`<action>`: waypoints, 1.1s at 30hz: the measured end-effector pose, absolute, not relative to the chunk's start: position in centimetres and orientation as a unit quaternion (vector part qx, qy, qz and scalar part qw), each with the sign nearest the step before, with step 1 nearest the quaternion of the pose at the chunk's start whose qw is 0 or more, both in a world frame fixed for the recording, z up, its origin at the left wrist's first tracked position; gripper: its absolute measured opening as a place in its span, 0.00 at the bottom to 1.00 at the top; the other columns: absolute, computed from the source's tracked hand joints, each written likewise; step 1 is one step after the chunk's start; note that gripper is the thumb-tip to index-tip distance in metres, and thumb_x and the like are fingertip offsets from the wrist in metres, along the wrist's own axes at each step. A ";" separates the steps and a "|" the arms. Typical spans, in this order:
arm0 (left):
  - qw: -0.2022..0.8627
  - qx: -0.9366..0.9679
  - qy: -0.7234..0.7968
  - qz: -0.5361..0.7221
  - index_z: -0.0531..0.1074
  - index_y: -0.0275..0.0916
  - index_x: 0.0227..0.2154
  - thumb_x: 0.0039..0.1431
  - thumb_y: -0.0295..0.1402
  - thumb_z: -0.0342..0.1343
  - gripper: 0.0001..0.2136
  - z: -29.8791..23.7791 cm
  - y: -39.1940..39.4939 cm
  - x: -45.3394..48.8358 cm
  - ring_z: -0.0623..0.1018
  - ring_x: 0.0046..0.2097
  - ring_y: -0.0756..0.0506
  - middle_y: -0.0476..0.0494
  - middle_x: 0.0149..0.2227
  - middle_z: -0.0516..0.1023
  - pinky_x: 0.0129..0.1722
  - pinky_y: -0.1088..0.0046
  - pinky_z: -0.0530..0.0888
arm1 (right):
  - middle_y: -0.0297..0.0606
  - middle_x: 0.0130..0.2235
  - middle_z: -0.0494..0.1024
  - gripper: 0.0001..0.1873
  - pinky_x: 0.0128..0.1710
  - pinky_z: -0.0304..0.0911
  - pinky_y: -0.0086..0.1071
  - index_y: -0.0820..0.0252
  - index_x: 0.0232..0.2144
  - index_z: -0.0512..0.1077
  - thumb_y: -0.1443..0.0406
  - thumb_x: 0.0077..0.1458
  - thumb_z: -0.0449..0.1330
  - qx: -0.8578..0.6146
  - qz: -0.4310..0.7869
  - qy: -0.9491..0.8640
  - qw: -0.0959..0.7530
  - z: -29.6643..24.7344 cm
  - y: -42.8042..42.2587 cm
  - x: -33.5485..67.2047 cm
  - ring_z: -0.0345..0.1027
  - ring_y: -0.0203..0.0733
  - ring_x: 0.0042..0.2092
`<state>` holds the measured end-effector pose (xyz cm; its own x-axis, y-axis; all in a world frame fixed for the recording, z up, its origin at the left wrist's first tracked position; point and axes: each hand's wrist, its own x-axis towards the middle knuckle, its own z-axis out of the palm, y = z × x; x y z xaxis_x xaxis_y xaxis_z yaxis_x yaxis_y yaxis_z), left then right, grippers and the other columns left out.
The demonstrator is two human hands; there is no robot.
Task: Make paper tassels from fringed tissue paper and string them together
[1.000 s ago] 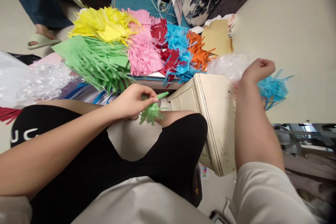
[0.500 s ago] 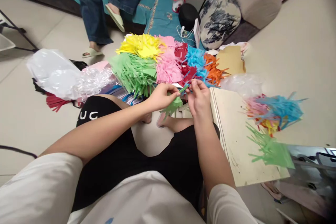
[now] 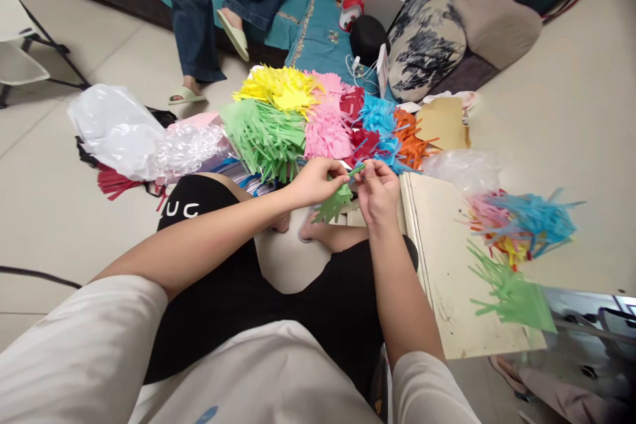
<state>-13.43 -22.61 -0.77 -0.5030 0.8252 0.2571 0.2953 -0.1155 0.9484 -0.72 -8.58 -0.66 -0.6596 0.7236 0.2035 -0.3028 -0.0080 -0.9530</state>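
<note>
Green fringed paper [image 3: 338, 203], between left hand [image 3: 318, 182] and right hand [image 3: 378, 195], pinched in each grip

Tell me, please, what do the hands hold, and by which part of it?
Green paper: the left fingers and right fingers pinch its narrow upper strip; its fringe hangs below.

Over there, a rounded black object [image 3: 369, 40] sits on the teal fabric cover [image 3: 324, 56], just beside a dark-printed cream cushion [image 3: 426, 40]; a plain beige cushion [image 3: 497, 10] touches that.
</note>
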 end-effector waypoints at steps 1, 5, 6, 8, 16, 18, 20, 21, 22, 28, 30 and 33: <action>0.220 0.448 0.626 0.599 0.86 0.37 0.32 0.65 0.30 0.67 0.06 -0.8 -22.6 -13.4 0.84 0.37 0.46 0.45 0.33 0.88 0.43 0.70 0.80 | 0.31 0.37 0.81 0.30 0.40 0.76 0.33 0.51 0.36 0.81 0.42 0.46 0.89 -0.178 0.687 -0.600 0.370 -0.7 -8.6 -0.7 0.70 0.36 0.34; 0.216 0.452 0.622 0.602 0.86 0.37 0.33 0.66 0.29 0.65 0.06 -0.8 -22.6 -13.2 0.84 0.37 0.46 0.44 0.33 0.89 0.44 0.70 0.81 | 0.31 0.36 0.79 0.31 0.40 0.76 0.34 0.51 0.37 0.81 0.42 0.47 0.88 -0.180 0.686 -0.616 0.343 -0.9 -8.6 -0.6 0.69 0.36 0.34; 0.216 0.452 0.622 0.601 0.86 0.37 0.33 0.66 0.29 0.65 0.06 -0.7 -22.6 -13.2 0.84 0.37 0.46 0.44 0.33 0.88 0.44 0.70 0.81 | 0.31 0.35 0.79 0.31 0.39 0.76 0.34 0.51 0.37 0.81 0.41 0.47 0.88 -0.180 0.687 -0.619 0.336 -0.9 -8.7 -0.6 0.69 0.36 0.33; 0.217 0.454 0.623 0.599 0.86 0.37 0.33 0.66 0.29 0.65 0.06 -0.6 -22.7 -13.3 0.84 0.37 0.46 0.45 0.33 0.88 0.44 0.70 0.81 | 0.30 0.34 0.78 0.31 0.39 0.75 0.33 0.51 0.37 0.81 0.41 0.47 0.88 -0.178 0.689 -0.622 0.327 -1.1 -8.8 -0.6 0.69 0.36 0.33; 0.198 0.465 0.638 0.580 0.86 0.36 0.34 0.67 0.31 0.65 0.07 -0.3 -23.0 -14.1 0.83 0.38 0.44 0.44 0.33 0.88 0.41 0.69 0.77 | 0.33 0.39 0.84 0.28 0.44 0.77 0.34 0.51 0.39 0.87 0.43 0.47 0.89 -0.166 0.683 -0.658 0.271 -0.6 -9.3 -0.4 0.76 0.38 0.39; 0.195 0.477 0.642 0.568 0.86 0.36 0.35 0.67 0.31 0.64 0.07 -0.2 -23.1 -14.3 0.84 0.38 0.44 0.44 0.34 0.88 0.42 0.68 0.78 | 0.33 0.40 0.84 0.28 0.43 0.77 0.35 0.50 0.43 0.87 0.42 0.49 0.87 -0.163 0.685 -0.660 0.262 -0.2 -8.8 -0.2 0.76 0.38 0.38; 0.188 0.496 0.641 0.554 0.86 0.37 0.35 0.68 0.30 0.63 0.07 -0.1 -23.3 -14.4 0.84 0.38 0.44 0.43 0.35 0.88 0.44 0.68 0.79 | 0.32 0.37 0.83 0.29 0.41 0.77 0.35 0.49 0.42 0.86 0.38 0.51 0.85 -0.167 0.659 -0.675 0.285 0.0 -8.3 0.1 0.75 0.38 0.35; 0.184 0.507 0.641 0.546 0.86 0.37 0.35 0.68 0.31 0.63 0.07 -0.1 -23.4 -14.4 0.84 0.39 0.44 0.43 0.35 0.88 0.45 0.67 0.79 | 0.32 0.35 0.81 0.30 0.40 0.77 0.35 0.50 0.40 0.85 0.36 0.52 0.84 -0.171 0.636 -0.690 0.302 0.1 -8.0 0.1 0.74 0.38 0.34; 0.178 0.517 0.641 0.539 0.85 0.38 0.36 0.69 0.31 0.63 0.07 -0.1 -23.4 -14.4 0.84 0.39 0.43 0.43 0.36 0.88 0.46 0.67 0.80 | 0.31 0.34 0.80 0.31 0.40 0.77 0.36 0.50 0.38 0.84 0.35 0.53 0.83 -0.175 0.607 -0.707 0.317 0.1 -7.9 0.2 0.74 0.39 0.34; 0.103 0.544 0.635 0.539 0.83 0.39 0.46 0.67 0.35 0.68 0.09 -0.6 -23.2 -13.9 0.86 0.48 0.39 0.40 0.46 0.89 0.54 0.61 0.80 | 0.32 0.33 0.80 0.32 0.40 0.77 0.38 0.52 0.35 0.81 0.32 0.57 0.78 -0.162 0.519 -0.761 0.355 0.2 -8.6 0.2 0.74 0.41 0.34; 0.092 0.542 0.638 0.540 0.81 0.40 0.41 0.69 0.34 0.66 0.04 -0.5 -23.0 -13.7 0.85 0.49 0.39 0.40 0.45 0.88 0.56 0.61 0.79 | 0.32 0.33 0.80 0.31 0.41 0.77 0.38 0.51 0.34 0.81 0.33 0.58 0.78 -0.157 0.521 -0.760 0.355 0.3 -9.0 0.2 0.74 0.41 0.34; 0.100 0.529 0.647 0.540 0.79 0.40 0.37 0.71 0.32 0.63 0.05 -0.2 -22.7 -13.4 0.84 0.49 0.39 0.39 0.44 0.87 0.57 0.60 0.78 | 0.32 0.32 0.78 0.29 0.40 0.76 0.38 0.50 0.35 0.81 0.35 0.59 0.79 -0.169 0.533 -0.741 0.371 0.6 -9.0 0.2 0.71 0.42 0.33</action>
